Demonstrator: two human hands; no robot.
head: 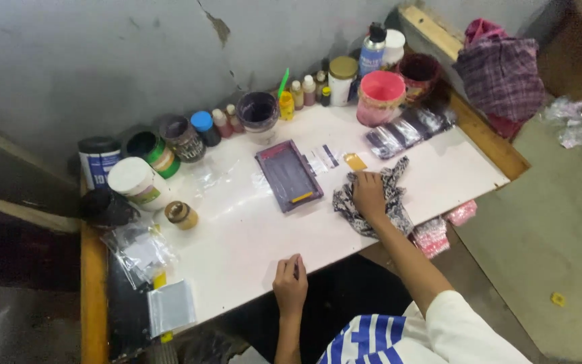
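Note:
My right hand presses down on a crumpled black-and-white patterned cloth on the white tabletop. My left hand rests at the table's near edge, fingers curled, nothing in it. Just left of the cloth lies a small purple-framed screen with a yellow strip at its near end. A small orange card and a white printed slip lie just beyond the cloth.
Paint jars, small bottles and tubs line the wall at the back, with a pink bucket and spray can. Clear plastic bags sit near left. A stack of dark packets lies right of centre. Checked fabric hangs far right.

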